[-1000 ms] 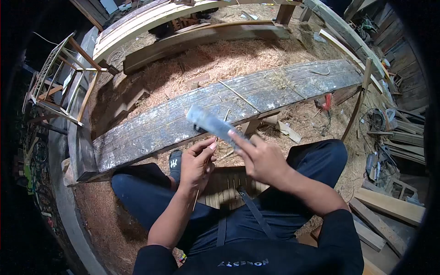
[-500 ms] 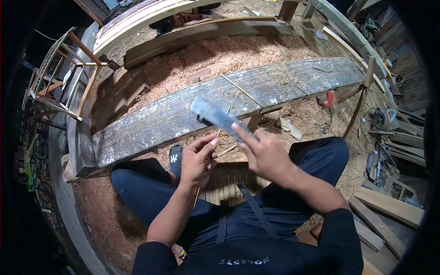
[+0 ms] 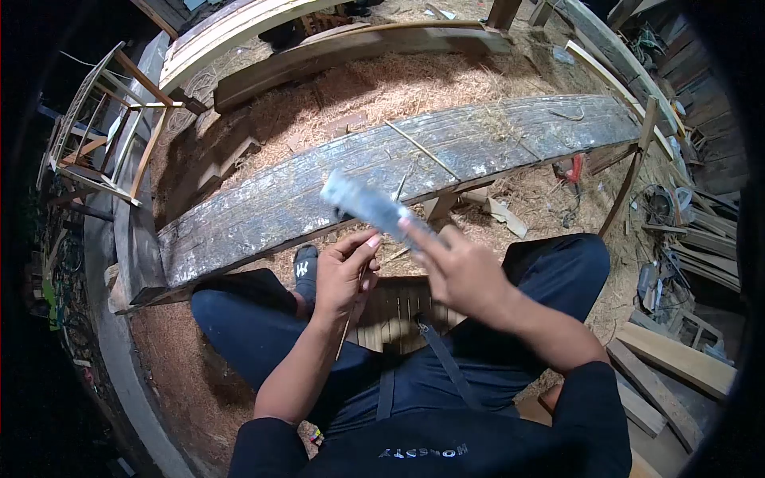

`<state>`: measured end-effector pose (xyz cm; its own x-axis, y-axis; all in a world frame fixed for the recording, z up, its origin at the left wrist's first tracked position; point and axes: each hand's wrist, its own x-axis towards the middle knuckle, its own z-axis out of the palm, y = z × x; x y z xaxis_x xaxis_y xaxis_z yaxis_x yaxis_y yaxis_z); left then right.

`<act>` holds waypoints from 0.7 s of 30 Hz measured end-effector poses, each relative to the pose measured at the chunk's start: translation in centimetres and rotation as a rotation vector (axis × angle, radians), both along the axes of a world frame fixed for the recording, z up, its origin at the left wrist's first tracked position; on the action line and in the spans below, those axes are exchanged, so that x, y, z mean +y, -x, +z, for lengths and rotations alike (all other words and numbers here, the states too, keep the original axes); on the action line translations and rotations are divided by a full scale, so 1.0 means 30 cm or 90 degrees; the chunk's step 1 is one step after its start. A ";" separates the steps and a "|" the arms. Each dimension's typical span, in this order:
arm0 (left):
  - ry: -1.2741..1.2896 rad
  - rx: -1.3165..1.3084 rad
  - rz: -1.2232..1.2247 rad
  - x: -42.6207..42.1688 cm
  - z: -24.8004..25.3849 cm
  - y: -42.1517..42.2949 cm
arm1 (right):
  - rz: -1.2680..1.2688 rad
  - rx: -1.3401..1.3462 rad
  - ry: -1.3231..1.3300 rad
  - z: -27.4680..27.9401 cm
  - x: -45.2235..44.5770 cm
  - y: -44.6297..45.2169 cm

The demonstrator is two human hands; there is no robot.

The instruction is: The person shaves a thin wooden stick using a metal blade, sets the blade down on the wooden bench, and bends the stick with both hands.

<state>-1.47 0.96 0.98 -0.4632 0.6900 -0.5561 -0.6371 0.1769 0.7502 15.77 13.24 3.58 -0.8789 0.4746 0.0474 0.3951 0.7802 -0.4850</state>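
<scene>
My right hand (image 3: 470,271) is closed around a broad-bladed knife (image 3: 362,203), its pale blade smeared by motion and pointing up and left. The index finger stretches along the blade's near end. My left hand (image 3: 347,267) pinches a thin wooden stick (image 3: 343,334). One end of the stick hangs below the wrist, and the other rises past the fingers behind the blade. Whether blade and stick touch, I cannot tell. Both hands are above my lap, just in front of a long paint-stained plank (image 3: 263,215).
Another thin stick (image 3: 422,151) lies across the plank. A red-handled tool (image 3: 569,169) is on the shavings-covered ground (image 3: 351,99) beyond. Cut timber (image 3: 677,358) is stacked at the right. A wooden chair frame (image 3: 119,119) stands at the left.
The knife has shifted slightly left along the stick, with my right hand tilting a little. My left hand keeps its grip in nearly the same place.
</scene>
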 end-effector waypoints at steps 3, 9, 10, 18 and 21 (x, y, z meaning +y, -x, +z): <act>-0.010 -0.005 0.008 -0.006 -0.031 0.008 | 0.016 0.043 0.016 -0.010 -0.018 0.007; -0.001 0.009 -0.002 0.000 -0.030 -0.004 | 0.040 0.039 0.027 -0.008 -0.032 0.002; 0.002 0.003 0.001 -0.004 -0.033 0.000 | 0.043 0.040 0.027 -0.010 -0.021 0.005; -0.004 -0.002 -0.011 0.006 -0.030 0.001 | 0.042 0.035 0.016 0.013 -0.023 0.013; 0.003 -0.013 -0.011 -0.009 -0.008 0.000 | -0.059 0.019 -0.001 -0.007 0.034 0.024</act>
<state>-1.46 0.69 0.73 -0.4395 0.6948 -0.5693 -0.6495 0.1920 0.7357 15.05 14.26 3.38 -0.8296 0.5536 0.0733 0.4512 0.7418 -0.4961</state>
